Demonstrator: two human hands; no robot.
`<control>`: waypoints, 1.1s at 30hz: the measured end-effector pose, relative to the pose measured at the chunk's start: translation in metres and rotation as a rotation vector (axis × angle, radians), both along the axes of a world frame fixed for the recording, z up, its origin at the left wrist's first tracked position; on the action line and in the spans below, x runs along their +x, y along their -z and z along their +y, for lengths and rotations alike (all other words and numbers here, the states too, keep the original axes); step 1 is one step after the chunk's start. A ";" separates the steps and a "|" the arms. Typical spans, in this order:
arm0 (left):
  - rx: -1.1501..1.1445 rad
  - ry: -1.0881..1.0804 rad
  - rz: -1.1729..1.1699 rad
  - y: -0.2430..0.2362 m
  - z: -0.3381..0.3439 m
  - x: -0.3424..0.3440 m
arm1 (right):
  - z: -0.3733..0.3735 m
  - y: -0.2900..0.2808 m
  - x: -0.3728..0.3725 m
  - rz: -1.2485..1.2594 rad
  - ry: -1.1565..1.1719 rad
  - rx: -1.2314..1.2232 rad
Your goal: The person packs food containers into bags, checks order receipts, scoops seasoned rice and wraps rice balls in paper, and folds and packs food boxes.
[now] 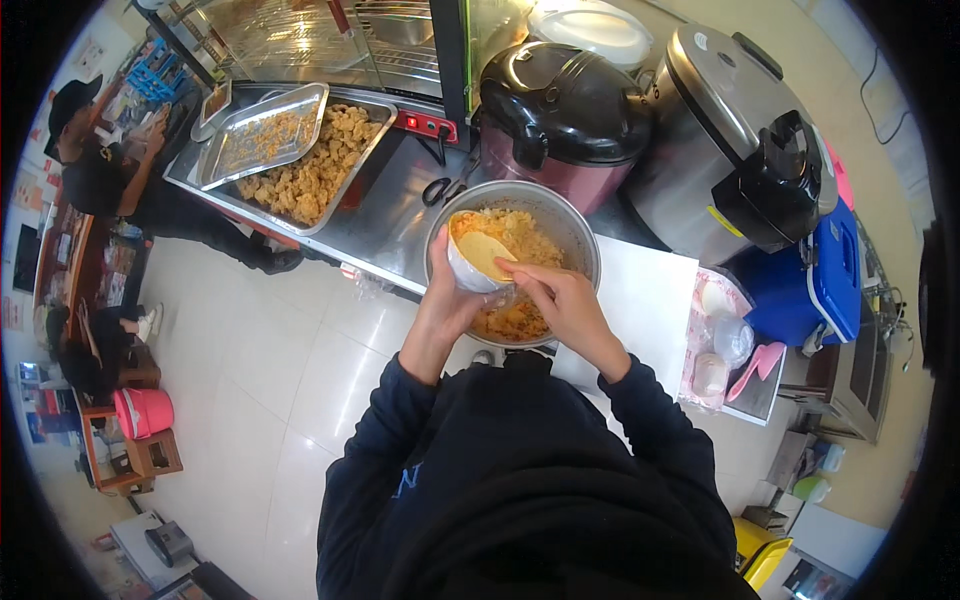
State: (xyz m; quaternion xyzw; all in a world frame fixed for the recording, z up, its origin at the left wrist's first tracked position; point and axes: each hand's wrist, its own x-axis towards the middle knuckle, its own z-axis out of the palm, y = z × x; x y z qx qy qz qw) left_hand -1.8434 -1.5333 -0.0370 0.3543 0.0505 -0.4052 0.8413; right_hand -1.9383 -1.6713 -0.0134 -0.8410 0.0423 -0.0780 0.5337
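hands hold bowl and spoon over a pot

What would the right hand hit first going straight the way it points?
Past its yellow scoop, the right hand would probably meet the white bowl held in the left hand; exact depth is unclear.

At the frame's centre, white is shown by the bowl, pale yellow by the spoon and orange-flecked yellow by the rice, while blue is carried by the cooler box at right and pink by the bucket at left.
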 end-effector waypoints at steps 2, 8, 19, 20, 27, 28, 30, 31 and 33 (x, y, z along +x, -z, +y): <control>-0.059 0.027 0.022 -0.003 -0.002 0.002 | -0.005 -0.003 0.006 0.010 -0.015 -0.057; -0.063 0.014 -0.101 -0.004 -0.005 -0.003 | -0.008 -0.003 0.013 -0.014 0.037 0.037; -0.122 -0.356 -0.218 0.015 -0.016 -0.013 | 0.009 -0.010 0.008 -0.072 0.059 0.125; -0.164 -0.378 -0.194 0.020 -0.013 -0.014 | 0.007 -0.018 0.009 0.068 -0.003 0.201; -0.092 -0.384 -0.170 0.023 -0.005 -0.006 | -0.006 -0.002 0.019 -0.072 -0.032 0.125; -0.149 -0.411 -0.126 0.019 0.000 -0.005 | -0.015 -0.005 0.021 -0.070 0.085 0.100; -0.239 -0.452 -0.109 0.019 0.020 -0.007 | -0.032 -0.017 0.029 0.100 0.204 -0.153; -0.232 -0.434 -0.102 0.019 0.031 -0.008 | -0.037 -0.008 0.028 0.108 0.221 -0.146; -0.240 -0.499 -0.117 0.015 0.048 -0.008 | -0.048 0.012 0.022 -0.060 0.172 -0.819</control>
